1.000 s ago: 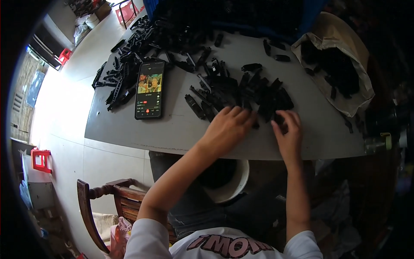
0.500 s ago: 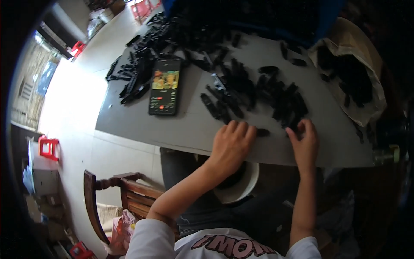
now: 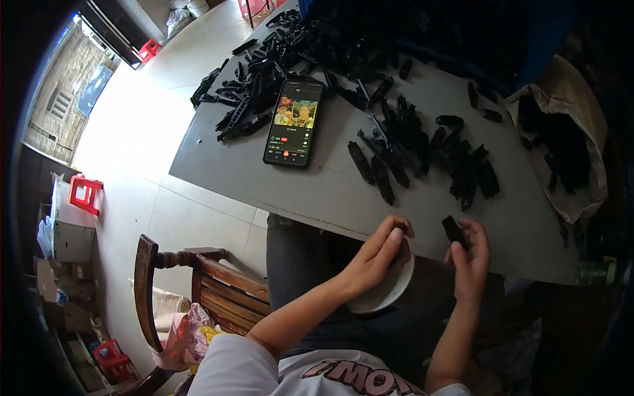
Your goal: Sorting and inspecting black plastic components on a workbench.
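Note:
Over the table's front edge, my right hand [image 3: 470,254] pinches a short black plastic part [image 3: 453,231] between thumb and fingers, tilted upward. To its left, my left hand [image 3: 383,247] is closed with the thumb on top around a small dark piece [image 3: 401,228], mostly hidden by the fingers; it looks like another black part. A loose cluster of slim black parts [image 3: 380,178] lies just beyond my hands, with a second cluster [image 3: 475,175] to its right. Below my left hand, a white bowl or bucket [image 3: 396,290] shows its rim near my lap.
A phone [image 3: 294,125] with a lit screen lies on the grey table [image 3: 231,178]. A large heap of black parts [image 3: 264,66] covers the far left, beside a blue crate [image 3: 541,46]. At right stands an open beige sack [image 3: 588,191] of black parts. A wooden chair [image 3: 231,284] is at left.
Both hands have drawn back from the tabletop toward the front edge. The right hand has lifted a black part from the near cluster; the left now curls around a dark piece. The view has shifted.

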Demonstrator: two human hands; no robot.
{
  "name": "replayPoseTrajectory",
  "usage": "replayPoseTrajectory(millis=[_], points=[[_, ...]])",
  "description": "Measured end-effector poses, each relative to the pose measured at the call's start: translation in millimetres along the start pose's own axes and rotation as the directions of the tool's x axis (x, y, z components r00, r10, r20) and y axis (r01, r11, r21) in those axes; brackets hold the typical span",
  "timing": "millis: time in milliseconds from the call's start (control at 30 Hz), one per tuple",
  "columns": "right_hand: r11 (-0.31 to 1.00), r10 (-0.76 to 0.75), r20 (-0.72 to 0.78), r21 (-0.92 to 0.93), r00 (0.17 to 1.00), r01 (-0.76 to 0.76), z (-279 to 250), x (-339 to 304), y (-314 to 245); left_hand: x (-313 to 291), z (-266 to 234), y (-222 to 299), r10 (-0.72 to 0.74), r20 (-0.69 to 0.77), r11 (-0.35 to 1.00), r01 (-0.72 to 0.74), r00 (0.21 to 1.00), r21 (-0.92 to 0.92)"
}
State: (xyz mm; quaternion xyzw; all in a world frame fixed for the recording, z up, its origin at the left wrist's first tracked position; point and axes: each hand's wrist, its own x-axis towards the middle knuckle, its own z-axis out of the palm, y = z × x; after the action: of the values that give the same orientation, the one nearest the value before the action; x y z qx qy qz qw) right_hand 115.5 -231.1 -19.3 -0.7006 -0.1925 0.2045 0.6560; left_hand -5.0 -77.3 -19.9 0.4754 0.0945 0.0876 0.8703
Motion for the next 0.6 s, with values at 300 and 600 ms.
replayPoseTrajectory(millis=[300, 600], points=[[0.932, -0.091, 0.231, -0.324, 0.969, 0.165, 30.1, -22.2, -22.3, -11.6, 5.2, -9.1, 0.163, -0.017, 0.982, -0.161, 0.986, 0.098], [0.976, 0.101, 0.242, 0.164, 0.965, -0.144, 32.2, -30.7, -8.1, -18.6, 2.6, -9.0, 0.167, 0.018, 0.966, -0.167, 0.986, 0.195]])
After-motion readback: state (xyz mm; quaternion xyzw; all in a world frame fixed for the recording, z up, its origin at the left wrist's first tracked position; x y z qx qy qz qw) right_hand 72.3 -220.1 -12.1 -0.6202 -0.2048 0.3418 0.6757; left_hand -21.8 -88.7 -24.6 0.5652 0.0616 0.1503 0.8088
